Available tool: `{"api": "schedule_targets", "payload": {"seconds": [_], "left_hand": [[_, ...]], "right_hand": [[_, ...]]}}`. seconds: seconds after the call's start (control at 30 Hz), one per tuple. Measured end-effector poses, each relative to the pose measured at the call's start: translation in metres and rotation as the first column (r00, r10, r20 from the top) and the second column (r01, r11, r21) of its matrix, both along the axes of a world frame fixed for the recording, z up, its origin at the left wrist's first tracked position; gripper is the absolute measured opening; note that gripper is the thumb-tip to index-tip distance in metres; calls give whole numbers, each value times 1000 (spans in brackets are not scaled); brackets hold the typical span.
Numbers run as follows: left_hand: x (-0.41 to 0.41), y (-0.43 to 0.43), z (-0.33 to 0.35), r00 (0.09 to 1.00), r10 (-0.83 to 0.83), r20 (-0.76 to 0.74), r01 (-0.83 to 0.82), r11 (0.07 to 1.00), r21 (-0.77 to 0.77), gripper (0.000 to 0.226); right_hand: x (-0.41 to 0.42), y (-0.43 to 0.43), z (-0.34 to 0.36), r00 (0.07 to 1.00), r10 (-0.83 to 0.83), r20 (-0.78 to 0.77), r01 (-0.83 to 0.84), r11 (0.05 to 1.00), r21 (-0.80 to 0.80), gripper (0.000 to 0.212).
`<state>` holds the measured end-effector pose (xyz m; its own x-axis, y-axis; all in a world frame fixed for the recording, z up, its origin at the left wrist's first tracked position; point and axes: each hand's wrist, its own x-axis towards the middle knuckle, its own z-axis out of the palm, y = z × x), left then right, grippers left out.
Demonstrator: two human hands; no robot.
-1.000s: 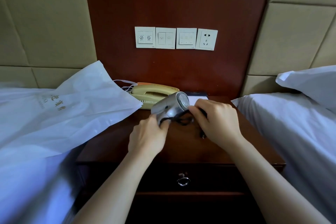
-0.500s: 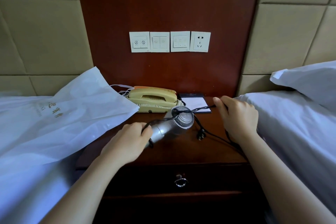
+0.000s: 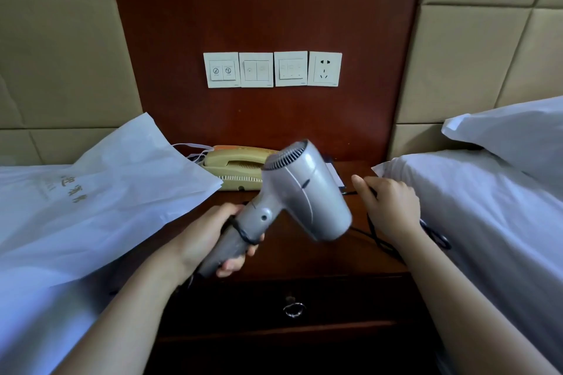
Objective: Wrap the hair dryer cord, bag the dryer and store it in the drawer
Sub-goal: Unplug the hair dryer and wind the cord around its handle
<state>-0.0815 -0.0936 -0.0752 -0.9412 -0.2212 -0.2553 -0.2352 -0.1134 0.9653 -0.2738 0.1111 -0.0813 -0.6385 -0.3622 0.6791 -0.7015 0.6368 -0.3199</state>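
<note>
A silver hair dryer (image 3: 304, 192) is lifted above the dark wooden nightstand (image 3: 304, 259), its grille end tilted up and back. My left hand (image 3: 213, 237) grips its handle, where one turn of the black cord (image 3: 243, 234) crosses. My right hand (image 3: 390, 207) holds the cord out to the right, and the slack (image 3: 435, 234) loops down past my wrist onto the bed edge. A white bag (image 3: 106, 192) with printed characters lies on the left bed, a corner overhanging the nightstand. Below is the shut drawer with a ring pull (image 3: 294, 309).
A beige telephone (image 3: 237, 167) and a notepad (image 3: 333, 173) sit at the back of the nightstand, behind the dryer. Wall switches and a socket (image 3: 324, 68) are above. White beds flank both sides, with a pillow (image 3: 511, 137) on the right.
My left hand has lifted the dryer off the nightstand and turned it upright. My right hand pulled the cord out to the right and stays near the right bed.
</note>
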Motion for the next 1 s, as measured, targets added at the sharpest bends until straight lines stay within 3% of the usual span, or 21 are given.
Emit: {"api": "schedule_targets", "payload": {"seconds": [0.1,0.27,0.47,0.6,0.8,1.0], "left_hand": [[-7,-2,9,991,116,-63,-108,988,112,46],[1,-8,5,975,198,-98,-166,948,272,50],[8,-13,1,952,289,-102,-233,900,369,49],[7,-8,-5,939,321,-123,-250,884,395,34],[-11,10,-6,931,339,-134,-259,874,410,34],[-25,22,-1,840,524,-139,-440,808,391,36]], "right_hand": [[0,-5,-5,999,46,3,-46,997,66,55],[8,-16,-22,989,97,-114,-73,978,196,35],[25,-28,-36,956,227,-185,-158,932,327,33],[33,-37,-44,912,379,-159,-295,873,389,36],[50,-57,-46,860,509,-30,-473,819,323,44],[65,-65,-44,812,572,113,-583,797,156,25]]}}
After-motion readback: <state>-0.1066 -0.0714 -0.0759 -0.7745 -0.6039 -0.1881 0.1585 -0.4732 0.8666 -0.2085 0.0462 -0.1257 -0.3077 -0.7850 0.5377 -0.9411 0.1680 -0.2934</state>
